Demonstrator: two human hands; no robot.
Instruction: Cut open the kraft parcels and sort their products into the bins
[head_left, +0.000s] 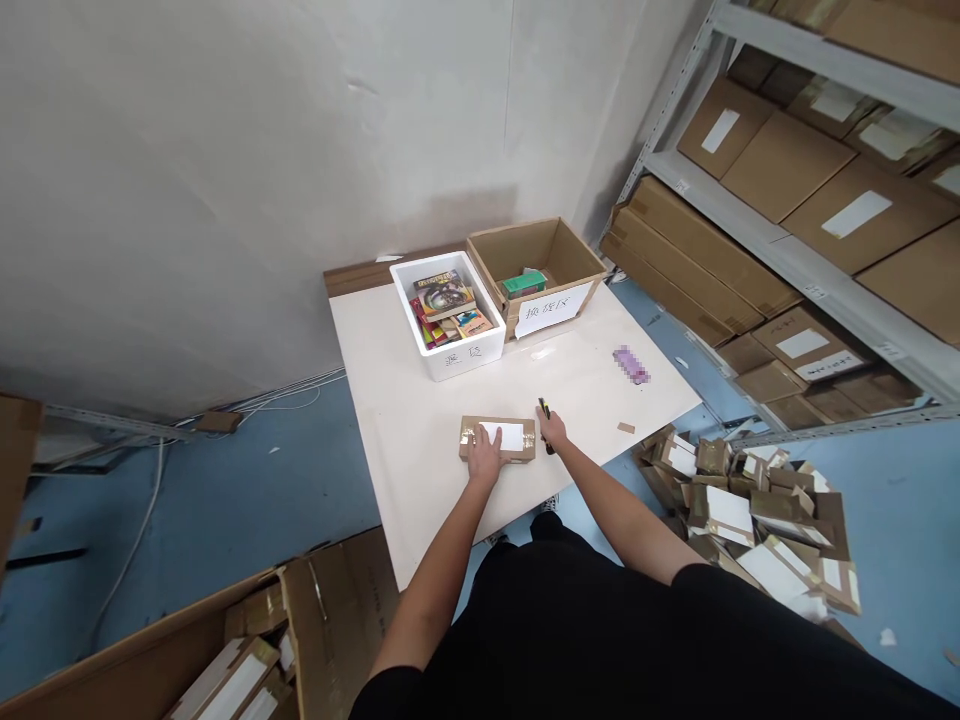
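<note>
A small brown cardboard box (pixel 517 455) with a white label and shiny tape lies near the front of the white table. My left hand (pixel 486 457) rests on its top, fingers spread across the label and tape. Just right of the box, my right hand (pixel 553 428) is closed around a utility knife (pixel 545 408), black with yellow. The knife's front end points away from me; whether its blade is out I cannot tell. Knife and box look slightly apart.
Behind stand a white bin (pixel 469 357) of books and a cardboard carton (pixel 510 318) holding a green box. A blurred purple item (pixel 631 364) and a cardboard scrap (pixel 625 427) lie on the right. Parcels (pixel 727 515) are heaped beside the table, below loaded shelves (pixel 750 220).
</note>
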